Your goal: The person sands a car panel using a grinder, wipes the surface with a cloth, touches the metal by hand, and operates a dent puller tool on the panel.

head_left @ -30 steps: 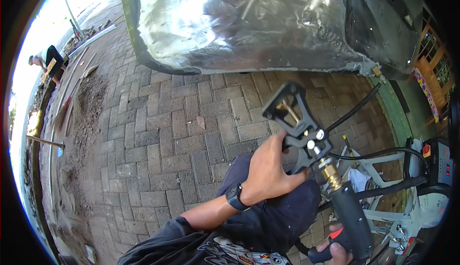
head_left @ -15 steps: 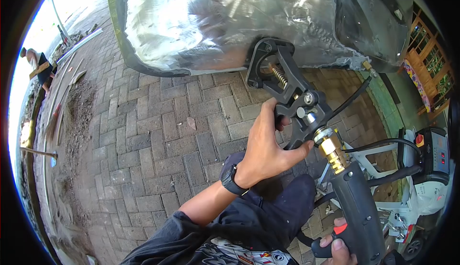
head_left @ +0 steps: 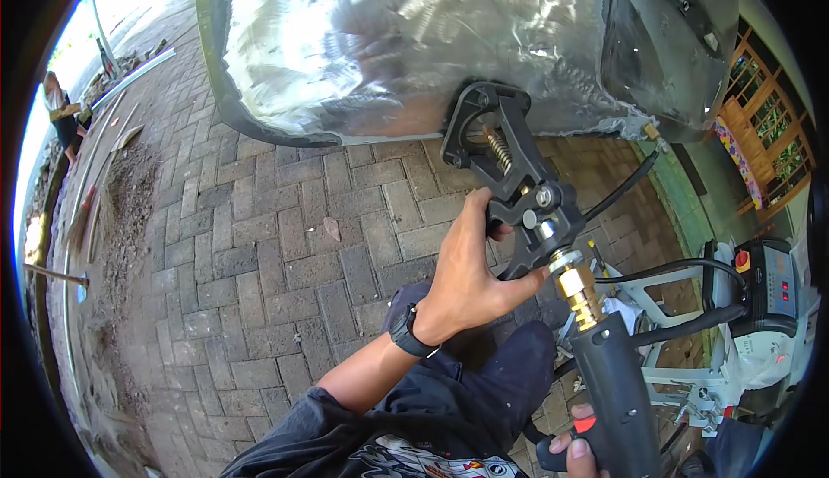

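My left hand [head_left: 471, 284], a black watch on its wrist, is wrapped round the black lever handle of a dent puller [head_left: 518, 154]. The puller's framed foot, with a copper spring and rod inside, rests against the bare, sanded metal panel [head_left: 406, 37] near its lower edge. Brass fittings [head_left: 576, 290] join the puller to a black welding gun [head_left: 617, 396]. At the bottom of the view, my right hand [head_left: 580, 461] grips the gun's handle, with fingers by the red trigger. Part of that hand is cut off by the frame edge.
A black machine [head_left: 770, 284] with red digits stands on a white cart [head_left: 682, 374] at the right, cables running from it. A brass clamp [head_left: 654, 131] with a cable sits at the panel's right edge. Herringbone paving [head_left: 285, 262] lies below. Another person [head_left: 65, 120] stands far left.
My view has shifted slightly, so the puller, gun and both hands appear a little further left. Both hands keep their grips, and the puller's foot stays at the panel.
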A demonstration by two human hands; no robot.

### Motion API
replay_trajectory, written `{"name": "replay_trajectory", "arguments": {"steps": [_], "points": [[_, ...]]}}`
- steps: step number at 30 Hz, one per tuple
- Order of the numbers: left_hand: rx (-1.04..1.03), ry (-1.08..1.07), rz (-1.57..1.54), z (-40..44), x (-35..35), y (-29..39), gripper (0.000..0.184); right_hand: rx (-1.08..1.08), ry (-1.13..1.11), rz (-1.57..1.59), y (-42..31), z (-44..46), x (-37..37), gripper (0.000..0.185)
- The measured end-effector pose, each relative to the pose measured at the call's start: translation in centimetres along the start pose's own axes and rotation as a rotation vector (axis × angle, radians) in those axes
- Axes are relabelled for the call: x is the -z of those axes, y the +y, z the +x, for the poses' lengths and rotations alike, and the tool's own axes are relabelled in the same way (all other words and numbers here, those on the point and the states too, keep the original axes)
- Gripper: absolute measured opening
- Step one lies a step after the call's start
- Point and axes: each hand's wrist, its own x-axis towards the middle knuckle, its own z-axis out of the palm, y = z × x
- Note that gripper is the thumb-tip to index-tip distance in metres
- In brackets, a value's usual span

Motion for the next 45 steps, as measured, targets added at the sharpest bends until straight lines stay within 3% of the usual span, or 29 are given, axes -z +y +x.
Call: {"name": "replay_trajectory", "arguments": {"steps": [3,7,14,22,26,30,31,33,34,39,41,45], "points": [[-0.101,0.081,0.097,0.0,-0.2,-0.2,0.093,0.029,-0.003,-0.056,0.0,-0.2,-0.9,0.051],[-0.070,0.207,0.210,-0.9,-1.1,0.8,0.087,0.049,-0.002,-0.102,-0.1,-0.6,-1.5,0.051],[0.166,0.243,0.215,-0.7,-0.8,1.0,0.050,0.107,0.011,-0.135,-0.4,-0.2,-1.7,0.052],[0.132,0.229,0.222,-0.7,-0.6,0.9,0.046,0.230,-0.006,-0.209,-1.2,0.9,-1.3,0.054],[0.014,0.223,0.199,-0.7,-0.8,0.0,0.054,0.382,0.083,-0.424,-2.9,2.9,0.9,0.055],[-0.043,0.212,0.258,-1.0,-0.8,0.7,0.075,-0.165,0.008,0.550,-2.5,1.0,-0.5,0.055],[-0.089,0.244,0.362,-1.3,-0.7,1.4,0.071,-0.278,0.020,0.749,-1.6,0.3,-0.7,0.055],[-0.037,0.195,0.411,-2.8,-0.8,0.8,0.074,-0.386,0.113,0.930,1.7,-0.4,0.5,0.063],[0.018,0.132,0.434,-3.9,-0.8,0.3,0.075,-0.464,0.019,0.867,4.4,-1.2,2.3,0.062],[0.283,-0.084,0.538,-13.8,0.4,-3.9,0.075,-0.614,0.052,0.418,9.7,-2.3,2.3,0.051],[0.436,-0.121,0.645,-17.6,1.4,-4.8,0.074,-0.756,-0.146,0.465,13.9,-3.1,2.5,0.048],[0.623,-0.145,0.802,-23.1,3.7,-6.2,0.071,-1.154,-0.159,0.700,22.1,-4.7,-0.2,0.040]]}}
